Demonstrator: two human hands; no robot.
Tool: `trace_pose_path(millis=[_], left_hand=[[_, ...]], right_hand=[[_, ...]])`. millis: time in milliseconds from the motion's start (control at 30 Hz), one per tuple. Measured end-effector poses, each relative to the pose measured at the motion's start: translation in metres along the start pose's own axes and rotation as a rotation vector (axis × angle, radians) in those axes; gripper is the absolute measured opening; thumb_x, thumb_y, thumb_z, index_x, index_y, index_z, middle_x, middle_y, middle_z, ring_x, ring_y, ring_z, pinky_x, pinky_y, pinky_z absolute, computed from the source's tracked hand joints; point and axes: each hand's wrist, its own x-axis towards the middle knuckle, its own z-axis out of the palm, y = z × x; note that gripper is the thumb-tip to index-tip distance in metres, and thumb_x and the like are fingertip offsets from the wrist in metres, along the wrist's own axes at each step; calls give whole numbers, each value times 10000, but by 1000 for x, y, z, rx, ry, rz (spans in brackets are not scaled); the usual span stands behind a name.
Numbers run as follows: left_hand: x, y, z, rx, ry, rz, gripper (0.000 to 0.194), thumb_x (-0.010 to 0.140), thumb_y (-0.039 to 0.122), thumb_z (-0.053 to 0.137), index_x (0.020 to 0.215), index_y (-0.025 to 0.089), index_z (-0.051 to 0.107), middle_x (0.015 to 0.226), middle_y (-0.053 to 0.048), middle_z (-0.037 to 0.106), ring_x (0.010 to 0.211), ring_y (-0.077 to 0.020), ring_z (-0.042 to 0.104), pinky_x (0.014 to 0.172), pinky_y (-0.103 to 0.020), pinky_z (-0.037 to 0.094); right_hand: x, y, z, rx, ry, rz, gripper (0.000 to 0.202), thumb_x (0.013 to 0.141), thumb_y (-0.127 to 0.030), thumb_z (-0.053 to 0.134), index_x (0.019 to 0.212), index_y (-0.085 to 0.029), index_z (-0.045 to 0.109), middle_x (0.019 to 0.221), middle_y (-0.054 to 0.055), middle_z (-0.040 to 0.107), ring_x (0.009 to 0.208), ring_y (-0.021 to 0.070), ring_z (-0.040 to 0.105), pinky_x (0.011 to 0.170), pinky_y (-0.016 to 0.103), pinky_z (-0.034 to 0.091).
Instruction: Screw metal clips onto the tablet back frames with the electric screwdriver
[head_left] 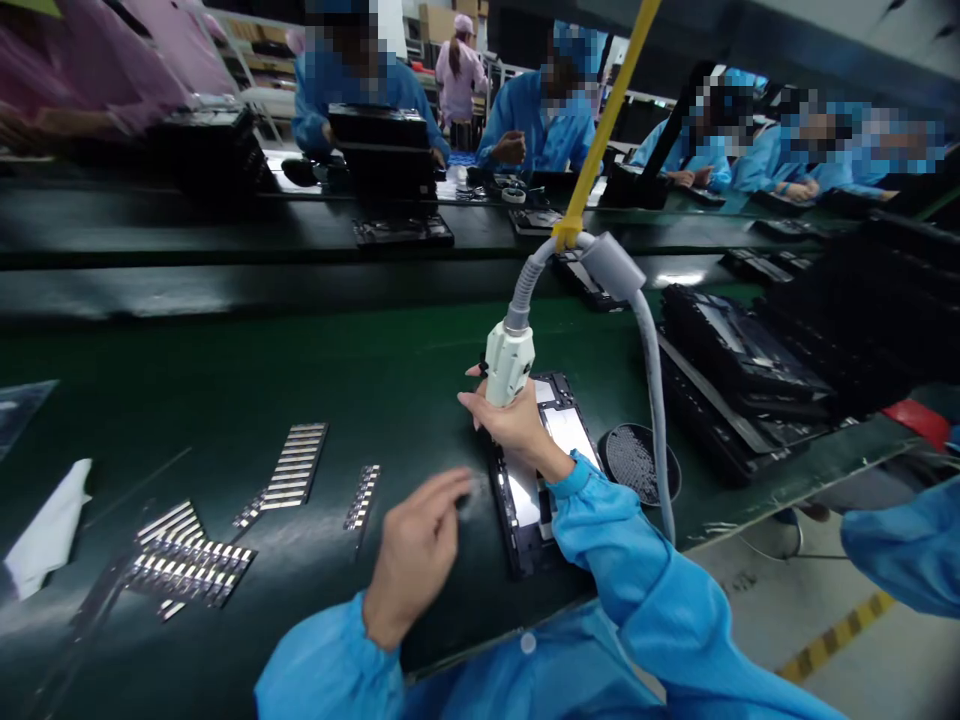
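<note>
i have the right hand [516, 420] wrapped around a white tool [508, 358] mid-frame, over a black casing [534, 558] on the green surface [247, 370]. a yellow strap [611, 120] holds up the tool's cable [654, 390], presumably to bear its weight. the left hand [418, 545], lower centre, curls loosely; its fingertips [463, 482] blur, so i cannot tell if they pinch anything. a dish [604, 454] sits right of the casing, probably for easy reach.

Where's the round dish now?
The dish sits right of centre in the head view, beside the black frame, the gray cable crossing its right side.
</note>
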Motion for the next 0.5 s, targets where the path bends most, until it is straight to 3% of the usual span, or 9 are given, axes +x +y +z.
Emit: trace_pose_path(millis=[167, 267, 367, 500], left_hand=[[-21, 48, 35, -20, -227, 389, 269, 889, 152, 492, 1100, 105, 653, 1116, -117, 722, 1132, -235, 645, 974, -380, 561], [-33, 50, 57, 136, -226, 489, 294, 890, 175, 524, 1154, 93, 625, 1147, -149, 705, 1126, -274, 647, 928, -426, 589], [-22, 24, 68, 268, -154, 455, 330, 891, 134, 504, 1208, 126, 596, 1155, -150, 701, 1105, -260, 660, 923, -406, 594], [41, -41, 60, 367, -151, 457, 358, 937, 323, 469, 1253, 181, 561, 1185, -148, 687, 1063, -288, 678, 877, -436, 611]], right_hand=[[1, -20, -11, 46, 59, -40, 134, 709, -273, 704, 696, -196, 595, 469, -57, 540, 448, 122, 540, 589, 298, 523], [-5, -36, -33, 124, 143, -74, 197, 720, -277, 705, 875, -184, 627, 501, -67, 536, 429, 107, 514, 516, 268, 489], [-18, -42, -58, 168, 170, -23, 297, 710, -290, 719, 966, -165, 635, 513, -65, 528, 418, 105, 500, 483, 261, 473], [-40, -30, -74, 168, 147, 53, 317, 673, -294, 719, 952, -162, 647, 548, -54, 522, 467, 111, 492, 461, 239, 440]])
